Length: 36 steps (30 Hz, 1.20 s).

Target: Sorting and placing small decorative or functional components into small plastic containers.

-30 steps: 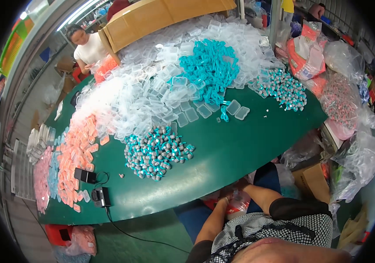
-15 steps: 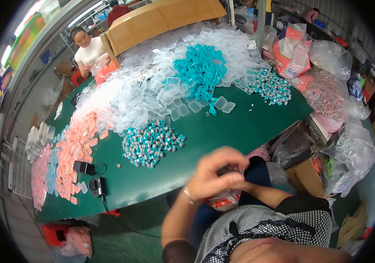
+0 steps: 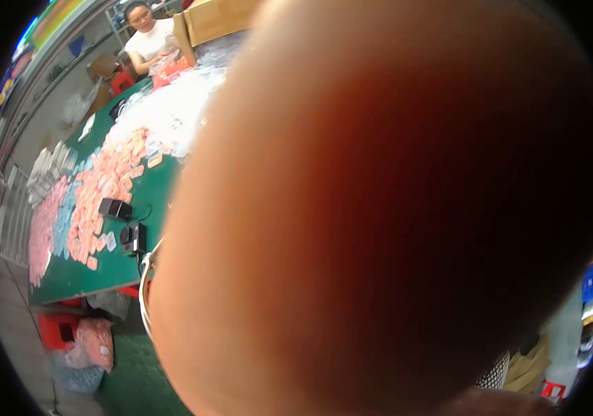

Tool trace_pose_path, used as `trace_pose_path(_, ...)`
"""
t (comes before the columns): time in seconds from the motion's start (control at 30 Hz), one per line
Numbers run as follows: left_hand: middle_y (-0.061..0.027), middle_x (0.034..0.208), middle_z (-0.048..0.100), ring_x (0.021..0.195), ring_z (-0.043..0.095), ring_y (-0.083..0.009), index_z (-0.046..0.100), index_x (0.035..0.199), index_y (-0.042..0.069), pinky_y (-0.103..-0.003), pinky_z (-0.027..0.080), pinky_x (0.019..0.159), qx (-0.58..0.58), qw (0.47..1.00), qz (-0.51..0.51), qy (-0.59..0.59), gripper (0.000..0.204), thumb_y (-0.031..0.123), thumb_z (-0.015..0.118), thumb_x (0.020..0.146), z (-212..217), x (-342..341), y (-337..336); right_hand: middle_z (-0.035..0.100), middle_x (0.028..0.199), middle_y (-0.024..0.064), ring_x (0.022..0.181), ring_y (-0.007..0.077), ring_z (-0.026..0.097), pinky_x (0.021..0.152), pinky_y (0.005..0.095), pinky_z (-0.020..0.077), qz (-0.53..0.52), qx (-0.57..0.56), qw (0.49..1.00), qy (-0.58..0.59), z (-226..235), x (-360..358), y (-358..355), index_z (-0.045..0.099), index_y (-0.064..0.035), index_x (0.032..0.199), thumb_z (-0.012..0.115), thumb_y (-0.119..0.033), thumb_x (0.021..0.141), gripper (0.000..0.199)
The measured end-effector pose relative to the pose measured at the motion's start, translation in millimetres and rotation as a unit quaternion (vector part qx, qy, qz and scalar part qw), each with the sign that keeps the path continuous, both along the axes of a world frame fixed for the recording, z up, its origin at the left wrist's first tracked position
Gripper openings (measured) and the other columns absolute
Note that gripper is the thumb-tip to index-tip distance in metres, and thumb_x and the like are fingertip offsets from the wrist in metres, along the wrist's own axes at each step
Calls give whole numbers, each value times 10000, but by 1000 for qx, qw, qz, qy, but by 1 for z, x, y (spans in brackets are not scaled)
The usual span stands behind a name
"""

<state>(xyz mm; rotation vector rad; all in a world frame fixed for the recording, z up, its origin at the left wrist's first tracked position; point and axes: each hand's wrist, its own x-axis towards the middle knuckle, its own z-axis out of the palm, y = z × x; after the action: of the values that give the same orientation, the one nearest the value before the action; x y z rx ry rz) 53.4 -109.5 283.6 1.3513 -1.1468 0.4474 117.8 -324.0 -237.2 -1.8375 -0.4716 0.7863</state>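
Note:
My left hand [image 3: 255,208], or the wrist end of it, is right up against the camera and fills the middle and right of the view as a dark, blurred shape. A pale bracelet [image 3: 145,298] shows along its left edge. I cannot make out its fingers or anything in them. My right hand is out of sight. A bit of patterned black-and-white clothing [image 3: 494,374] peeks out at the lower right. Most of the green table [image 3: 154,191] is hidden behind the hand, along with the teal parts.
Orange cases [image 3: 106,177], blue and pink ones [image 3: 47,229] and clear boxes [image 3: 165,114] lie on the table's left. Two black devices [image 3: 132,238] are nearer. A person [image 3: 147,41] handles a red-orange bag at the far side. Below stand a red stool [image 3: 57,329] and filled bags [image 3: 94,343].
My left hand has risen from above my lap to right before the camera and now blocks most of the view. My right forearm has gone from sight. The view has shifted slightly.

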Motion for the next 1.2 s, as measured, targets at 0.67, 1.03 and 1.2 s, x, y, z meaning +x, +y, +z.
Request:
trace_pose_path(0.67,-86,818,597,774,571,-168,594,964,-45,-291,456,698,43,993,-36,107,588,418,750,637,-4,-6,-18,595,946,43,900,163,552,789,331,448,-100,243,950,-170,263,110,-20,620,-63,1023,634,-109,812,216)
trace_pose_path(1.03,-57,767,603,724,580,-143,619,934,-21,-275,458,666,84,985,-68,135,461,289,792,640,8,9,-26,588,907,44,901,203,542,787,364,434,-98,11,907,-409,213,148,-23,630,-83,1000,627,-96,782,218)
trace_pose_path(1.2,-76,856,634,819,607,-170,634,1002,19,-306,485,755,226,963,52,139,314,186,739,758,-65,43,-28,557,843,47,874,266,520,747,408,406,83,-22,828,-554,254,145,3,644,-122,928,627,-99,744,186)
